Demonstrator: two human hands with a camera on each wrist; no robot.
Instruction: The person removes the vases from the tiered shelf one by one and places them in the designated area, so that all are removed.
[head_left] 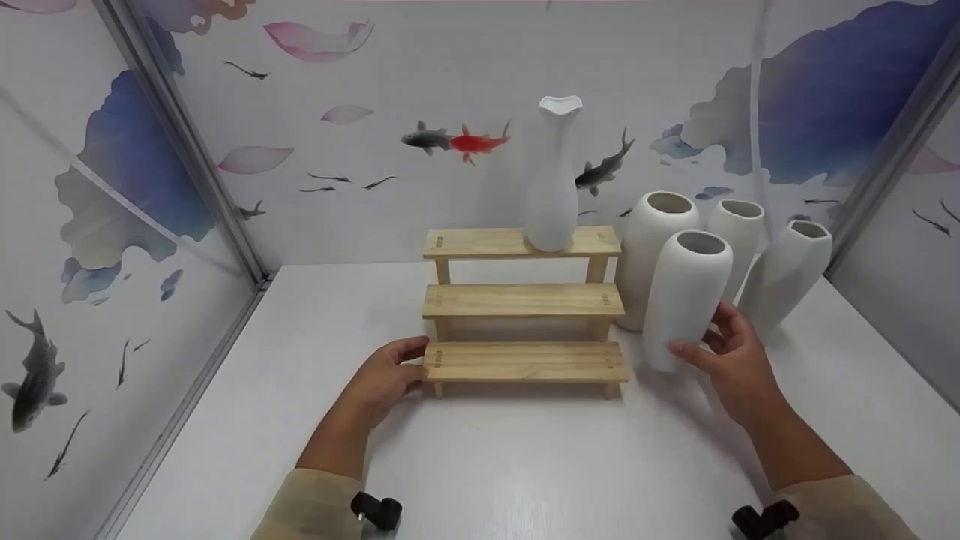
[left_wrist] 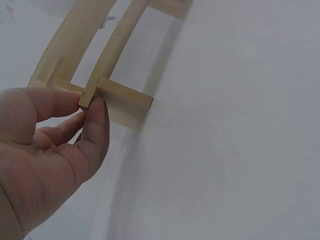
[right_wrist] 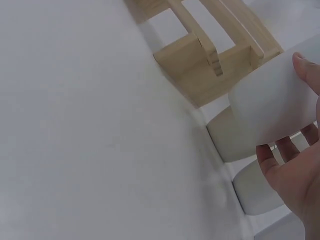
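A three-tier wooden stand sits mid-table, and my left hand pinches the left end of its lowest shelf between thumb and fingers. In the left wrist view the shelf end lies between thumb and fingertips. My right hand grips a white cylindrical vase low on its body, just right of the stand. The right wrist view shows this vase tilted, its base raised off the table. A tall white vase with a wavy rim stands upright on the top shelf.
Behind the held vase stand a wide white vase, a narrower one and one with an angular mouth. Printed panels with fish and petals wall the white table at the back and sides.
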